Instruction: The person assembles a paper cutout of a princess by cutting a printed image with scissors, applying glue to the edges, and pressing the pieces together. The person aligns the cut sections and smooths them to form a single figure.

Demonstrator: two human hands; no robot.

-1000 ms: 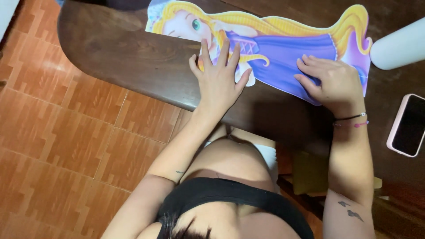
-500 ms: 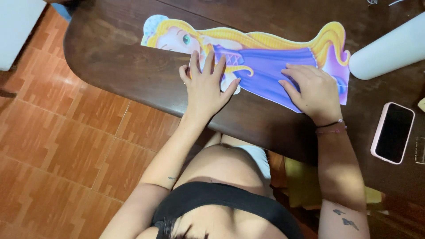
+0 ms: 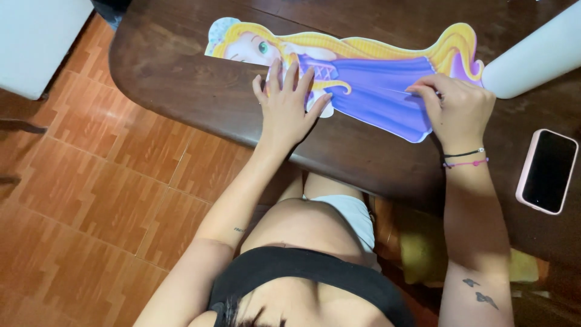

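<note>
The right hand (image 3: 457,112) is no longer being laid flat on the purple skirt as it was a second ago; its fingers are now being drawn together into a pinch at the skirt's upper part, which suggests that something thin on the surface is being picked at or peeled, though what sits between the fingertips cannot be told. The left hand (image 3: 289,103) is being kept spread wide, palm down, pressing the middle of the princess cutout (image 3: 363,75) flat against the dark wooden table (image 3: 175,85). Just beyond the right hand, a white cylinder (image 3: 535,54) is lying; a pink-cased phone (image 3: 548,171) is lying to the right.
</note>
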